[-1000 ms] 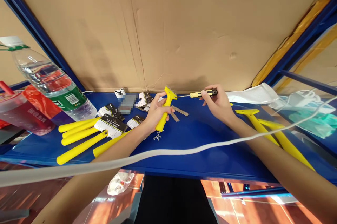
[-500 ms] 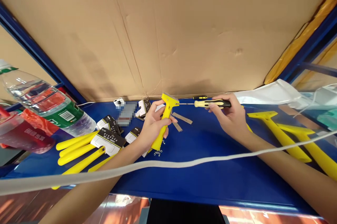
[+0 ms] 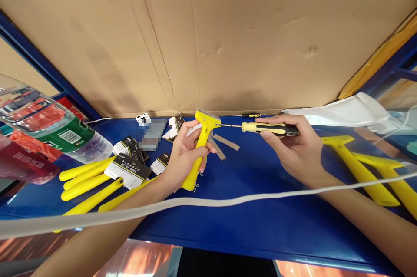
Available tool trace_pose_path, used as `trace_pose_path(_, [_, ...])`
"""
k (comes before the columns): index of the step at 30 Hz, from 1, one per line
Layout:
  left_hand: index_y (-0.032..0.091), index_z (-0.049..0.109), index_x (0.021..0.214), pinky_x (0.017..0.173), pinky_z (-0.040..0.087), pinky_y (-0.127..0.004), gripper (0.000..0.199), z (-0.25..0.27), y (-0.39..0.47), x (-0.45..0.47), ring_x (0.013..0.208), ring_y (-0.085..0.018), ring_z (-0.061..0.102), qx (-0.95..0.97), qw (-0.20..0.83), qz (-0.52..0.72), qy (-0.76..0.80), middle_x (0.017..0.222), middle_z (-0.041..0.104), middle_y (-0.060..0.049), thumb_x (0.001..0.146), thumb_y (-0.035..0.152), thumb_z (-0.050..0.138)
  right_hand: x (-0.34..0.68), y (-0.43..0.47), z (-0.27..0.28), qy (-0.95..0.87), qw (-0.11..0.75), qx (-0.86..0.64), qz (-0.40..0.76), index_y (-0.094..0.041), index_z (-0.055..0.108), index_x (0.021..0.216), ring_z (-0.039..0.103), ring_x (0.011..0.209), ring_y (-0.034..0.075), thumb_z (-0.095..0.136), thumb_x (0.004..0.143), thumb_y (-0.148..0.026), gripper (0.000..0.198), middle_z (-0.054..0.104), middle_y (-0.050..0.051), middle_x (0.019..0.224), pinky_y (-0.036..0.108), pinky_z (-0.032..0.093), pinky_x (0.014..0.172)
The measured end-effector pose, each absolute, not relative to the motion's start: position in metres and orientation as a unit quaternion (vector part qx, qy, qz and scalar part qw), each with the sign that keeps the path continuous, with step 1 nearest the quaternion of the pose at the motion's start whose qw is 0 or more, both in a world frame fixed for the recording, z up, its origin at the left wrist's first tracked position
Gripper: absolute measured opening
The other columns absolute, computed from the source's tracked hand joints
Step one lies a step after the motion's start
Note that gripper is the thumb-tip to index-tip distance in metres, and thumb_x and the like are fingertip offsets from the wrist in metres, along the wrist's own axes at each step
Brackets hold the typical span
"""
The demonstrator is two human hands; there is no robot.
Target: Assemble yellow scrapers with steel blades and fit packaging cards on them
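My left hand (image 3: 189, 151) is closed around the handle of a yellow scraper (image 3: 197, 155), its wide head tilted up and away from me. In my right hand (image 3: 296, 146) is a yellow-and-black screwdriver (image 3: 272, 128), held nearly level by its handle. The screwdriver's tip meets the right side of the scraper head, where a screw seems to sit; the exact contact is too small to make out. Behind and below the scraper lie flat metal blades (image 3: 226, 141) on the blue table. Small nuts and screws (image 3: 196, 187) are partly hidden by the scraper handle.
Yellow handles (image 3: 86, 177) and black-and-white cards (image 3: 127, 170) lie at left, near a water bottle (image 3: 71, 131) and a red cup (image 3: 26, 159). More yellow scrapers (image 3: 365, 173) rest at right. A second screwdriver (image 3: 250, 115) lies by the cardboard wall (image 3: 228, 42). A white cable (image 3: 208, 202) crosses in front.
The view has shifted slightly. My right hand has turned a little on the screwdriver handle, with the fingers more extended along it. Both hands keep their holds.
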State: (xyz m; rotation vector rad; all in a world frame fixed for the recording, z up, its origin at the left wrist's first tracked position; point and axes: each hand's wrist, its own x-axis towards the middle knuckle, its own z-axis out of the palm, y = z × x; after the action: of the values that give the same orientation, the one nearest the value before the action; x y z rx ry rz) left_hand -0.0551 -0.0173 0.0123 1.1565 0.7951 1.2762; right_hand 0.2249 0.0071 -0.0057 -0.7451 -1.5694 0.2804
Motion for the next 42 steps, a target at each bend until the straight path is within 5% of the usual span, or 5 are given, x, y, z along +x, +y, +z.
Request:
trace_pose_path(11, [0.032,0.055,0.14,0.037,0.043,-0.014,0.077,0.005,-0.014,-0.059,0.08,-0.016,0.079,0.47,0.578,0.566,0.353,0.128,0.078,-0.004,0.073,0.007,0.083,0.226,0.005,-0.004,-0.723,0.604,-0.289,0.169,-0.039,0.065,0.136,0.081,0.131,0.035,0.081,0.109,-0.043,0.032,0.081,0.01,0.138,0.061,0.071,0.109])
trace_pose_path(21, [0.032,0.054,0.139,0.036,0.043,-0.014,0.074,-0.002,-0.02,-0.056,0.077,-0.016,0.079,0.497,0.592,0.536,0.339,0.131,0.076,-0.006,0.076,0.008,0.084,0.233,0.019,-0.001,-0.638,0.662,-0.368,0.137,-0.036,0.071,0.112,0.082,0.078,0.027,0.085,0.106,-0.052,0.023,0.08,0.005,0.1,0.047,0.072,0.069])
trace_pose_path(28, [0.032,0.056,0.138,0.035,0.042,-0.015,0.074,-0.004,-0.013,-0.058,0.076,-0.016,0.079,0.489,0.589,0.551,0.332,0.135,0.077,-0.007,0.074,0.006,0.083,0.231,0.014,-0.001,-0.667,0.633,-0.316,0.231,-0.036,0.067,0.125,0.086,0.1,0.028,0.088,0.103,-0.053,0.035,0.082,0.007,0.13,0.05,0.076,0.091])
trace_pose_path(37, [0.033,0.056,0.14,0.037,0.047,-0.015,0.076,0.003,-0.019,-0.058,0.078,-0.016,0.078,0.496,0.584,0.557,0.322,0.124,0.077,-0.004,0.075,0.004,0.08,0.234,0.024,-0.01,-0.631,0.649,-0.374,0.203,-0.033,0.07,0.107,0.078,0.061,0.024,0.089,0.103,-0.055,0.029,0.075,-0.002,0.077,0.04,0.069,0.059])
trace_pose_path(42, [0.031,0.054,0.139,0.037,0.046,-0.015,0.072,0.0,-0.015,-0.058,0.083,-0.019,0.081,0.497,0.577,0.554,0.336,0.129,0.077,-0.006,0.076,0.006,0.082,0.231,0.022,-0.009,-0.649,0.64,-0.343,0.225,-0.034,0.07,0.122,0.086,0.097,0.027,0.095,0.098,-0.05,0.038,0.082,0.007,0.127,0.044,0.076,0.08])
